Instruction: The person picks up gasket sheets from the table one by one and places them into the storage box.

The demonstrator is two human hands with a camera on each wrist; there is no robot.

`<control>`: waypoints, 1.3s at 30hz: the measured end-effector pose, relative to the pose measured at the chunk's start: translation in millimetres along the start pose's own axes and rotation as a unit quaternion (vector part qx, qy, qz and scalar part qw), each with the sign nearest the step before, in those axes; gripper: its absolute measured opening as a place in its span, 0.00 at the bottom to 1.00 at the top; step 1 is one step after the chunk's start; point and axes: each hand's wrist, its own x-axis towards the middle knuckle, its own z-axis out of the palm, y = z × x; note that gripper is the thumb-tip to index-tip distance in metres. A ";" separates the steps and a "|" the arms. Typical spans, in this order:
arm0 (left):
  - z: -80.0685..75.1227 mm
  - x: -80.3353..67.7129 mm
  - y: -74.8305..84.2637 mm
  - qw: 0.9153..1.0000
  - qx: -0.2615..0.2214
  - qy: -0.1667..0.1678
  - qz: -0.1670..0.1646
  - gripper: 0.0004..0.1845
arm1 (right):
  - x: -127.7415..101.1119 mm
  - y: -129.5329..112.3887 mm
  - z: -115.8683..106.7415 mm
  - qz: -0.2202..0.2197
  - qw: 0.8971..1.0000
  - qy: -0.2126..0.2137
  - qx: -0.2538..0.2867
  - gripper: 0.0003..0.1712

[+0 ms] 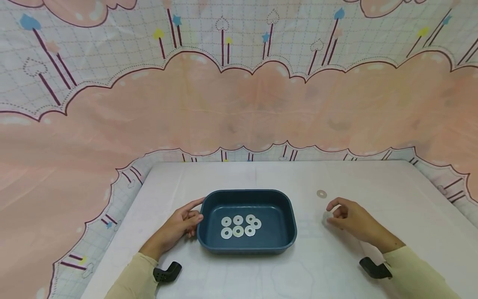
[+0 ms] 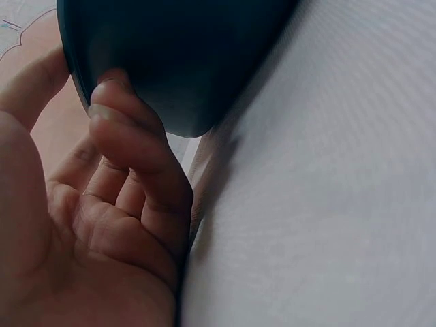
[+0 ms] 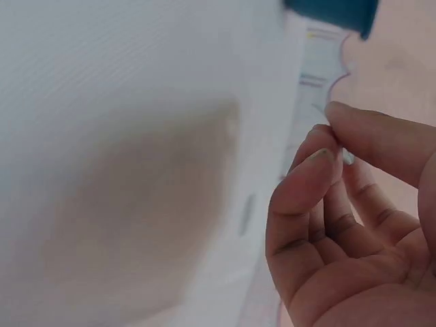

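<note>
Nearest the front edge of the tabletop (image 1: 373, 182), two pale yellow sleeves come in from the corners, each with a black wrist mount. The left hand (image 1: 179, 226) lies against the left end of the tray (image 1: 278, 245); the head view shows only an outstretched forefinger on the rim, while the left wrist view shows curled fingertips (image 2: 112, 102) pressing the tray's rounded outer wall, so this hand is gripping the tray. The right hand (image 1: 349, 218) hovers right of the tray, near the table's middle. From above its fingers look loosely bunched; the right wrist view shows thumb and forefinger pinching a thin washer (image 3: 346, 155) edge-on, blurred.

The tray is dark blue, smooth plastic, rectangular with rounded corners, set at the middle of the front half. Six flat metal washers (image 1: 239, 226) lie clustered on its floor. One loose washer (image 1: 321, 194) lies farther back, beyond the right hand, well apart from the tray.

The tabletop is plain white and matte. Behind it hangs a pink cloth backdrop (image 1: 239, 104) with scalloped cloud shapes, a grid pattern and small stars.
</note>
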 end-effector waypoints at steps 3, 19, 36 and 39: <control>0.0 0.4 0.0 1.000 -0.001 -0.002 0.001 0.34 | 1.6 -13.2 -2.2 -0.016 1.000 -0.001 0.017 0.18; -1.3 1.6 -2.3 1.000 0.001 -0.001 0.002 0.33 | 23.4 -91.0 2.0 -0.084 0.993 -0.028 0.080 0.16; -2.0 4.3 -3.7 1.000 0.001 -0.002 0.005 0.35 | 72.1 -153.3 45.9 -0.135 0.979 -0.107 0.110 0.14; -1.8 4.1 -4.1 1.000 0.000 -0.002 0.005 0.35 | 78.4 -163.7 56.0 -0.132 0.979 -0.117 0.104 0.14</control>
